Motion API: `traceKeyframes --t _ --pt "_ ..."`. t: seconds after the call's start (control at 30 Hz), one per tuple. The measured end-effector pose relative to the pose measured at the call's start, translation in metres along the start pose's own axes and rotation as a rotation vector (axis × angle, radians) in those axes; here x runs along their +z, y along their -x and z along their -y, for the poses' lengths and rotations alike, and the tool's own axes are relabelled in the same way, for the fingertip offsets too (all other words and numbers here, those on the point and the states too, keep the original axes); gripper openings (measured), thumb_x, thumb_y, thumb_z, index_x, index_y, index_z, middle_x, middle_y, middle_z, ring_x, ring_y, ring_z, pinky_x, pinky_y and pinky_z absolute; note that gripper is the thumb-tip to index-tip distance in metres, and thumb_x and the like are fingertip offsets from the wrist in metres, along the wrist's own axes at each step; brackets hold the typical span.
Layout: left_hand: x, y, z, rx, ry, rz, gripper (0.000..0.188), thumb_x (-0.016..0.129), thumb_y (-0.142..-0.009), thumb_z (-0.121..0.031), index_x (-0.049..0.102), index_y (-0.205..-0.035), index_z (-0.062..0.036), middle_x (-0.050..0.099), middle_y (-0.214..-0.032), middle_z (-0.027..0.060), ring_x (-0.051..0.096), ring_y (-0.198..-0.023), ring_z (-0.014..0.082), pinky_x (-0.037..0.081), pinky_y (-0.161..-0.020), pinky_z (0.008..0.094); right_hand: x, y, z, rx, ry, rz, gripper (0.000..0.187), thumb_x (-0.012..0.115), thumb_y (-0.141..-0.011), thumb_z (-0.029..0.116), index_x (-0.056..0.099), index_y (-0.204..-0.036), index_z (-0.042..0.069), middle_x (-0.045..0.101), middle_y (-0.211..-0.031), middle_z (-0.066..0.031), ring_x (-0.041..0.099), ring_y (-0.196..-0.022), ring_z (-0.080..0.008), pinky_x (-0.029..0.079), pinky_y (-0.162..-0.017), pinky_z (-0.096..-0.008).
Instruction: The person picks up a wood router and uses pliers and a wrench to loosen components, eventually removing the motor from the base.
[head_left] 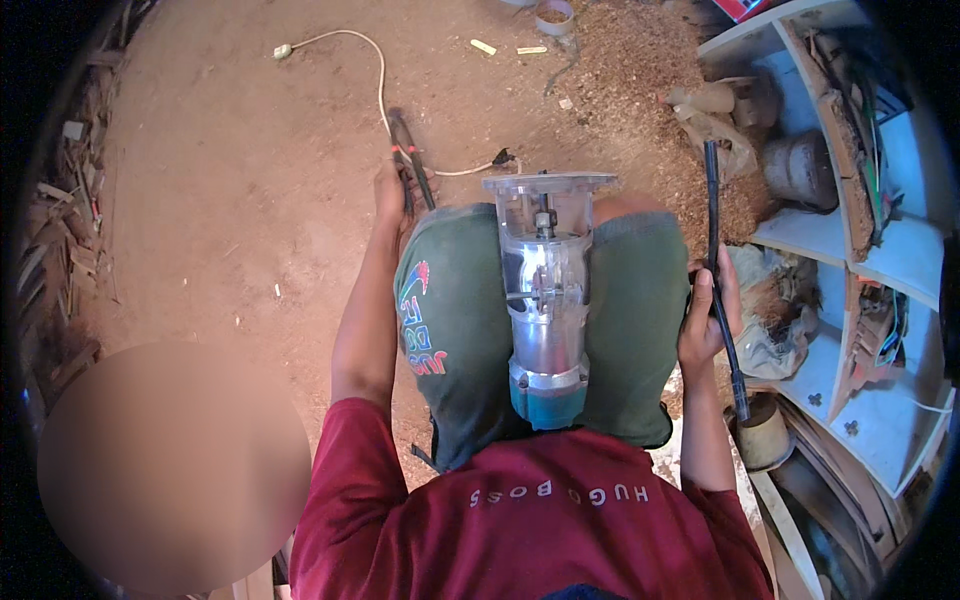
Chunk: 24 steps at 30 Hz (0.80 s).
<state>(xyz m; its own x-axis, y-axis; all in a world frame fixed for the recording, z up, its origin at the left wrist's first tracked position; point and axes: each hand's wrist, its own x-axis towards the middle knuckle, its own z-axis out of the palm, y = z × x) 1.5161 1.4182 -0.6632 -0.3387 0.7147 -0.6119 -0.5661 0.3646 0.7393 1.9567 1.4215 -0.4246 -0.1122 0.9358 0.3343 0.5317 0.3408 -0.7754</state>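
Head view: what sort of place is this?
Probably a small woodworking shop: what look like wood shavings heaped on the floor, wood scraps along the left side, and a router-like power tool.

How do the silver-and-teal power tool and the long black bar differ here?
The power tool is stout and silver-and-teal; the bar is thin and black. The power tool sits between the thighs, held by neither hand; the bar is gripped in the right hand. Both are longer than wide.
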Motion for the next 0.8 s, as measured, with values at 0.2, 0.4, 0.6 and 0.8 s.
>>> traceKeyframes --t 0.2,0.4,0.6,0.8 --pt "-0.018 0.11 -0.06 0.488 -0.054 -0.099 0.014 0.052 -0.089 -0.003 0.053 -0.102 -0.0047 0.064 -0.108 0.0159 0.064 -0.105 0.0298 0.057 -0.083 0.0421 0.003 -0.003 -0.005 0.05 -0.076 0.03 0.037 0.053 -0.102 0.009 0.053 -0.135 -0.008 0.067 -0.096 -0.0112 0.062 -0.087 -0.0159 0.05 -0.082 -0.0306" --pt "0.015 0.267 -0.143 0.911 -1.053 -0.033 0.029 0.059 -0.066 -0.015 0.058 -0.094 -0.0049 0.064 -0.118 0.0156 0.053 -0.122 0.0391 0.039 -0.104 0.0567 0.005 -0.008 -0.008 0.086 -0.109 0.071 0.037 0.054 -0.102 0.009 0.053 -0.135 -0.007 0.067 -0.098 -0.0115 0.063 -0.089 -0.0164 0.05 -0.084 -0.0306" --pt "0.058 0.33 -0.169 1.187 -1.731 0.089 0.023 0.062 -0.05 -0.024 0.051 -0.061 -0.0068 0.068 -0.109 0.0098 0.051 -0.122 0.0438 0.035 -0.1 0.0607 0.01 -0.009 -0.007 0.069 -0.133 0.059 0.038 0.055 -0.102 0.01 0.054 -0.136 -0.005 0.066 -0.095 -0.0073 0.058 -0.086 -0.0108 0.047 -0.08 -0.026" --pt "0.081 0.356 -0.185 1.088 -1.91 0.202 0.02 0.065 -0.051 -0.026 0.054 -0.06 -0.012 0.066 -0.108 0.0056 0.05 -0.124 0.0379 0.035 -0.098 0.0617 0.002 -0.006 -0.007 0.129 -0.151 0.095 0.036 0.054 -0.102 0.011 0.054 -0.135 -0.005 0.067 -0.1 -0.0119 0.063 -0.092 -0.0163 0.05 -0.085 -0.0306"
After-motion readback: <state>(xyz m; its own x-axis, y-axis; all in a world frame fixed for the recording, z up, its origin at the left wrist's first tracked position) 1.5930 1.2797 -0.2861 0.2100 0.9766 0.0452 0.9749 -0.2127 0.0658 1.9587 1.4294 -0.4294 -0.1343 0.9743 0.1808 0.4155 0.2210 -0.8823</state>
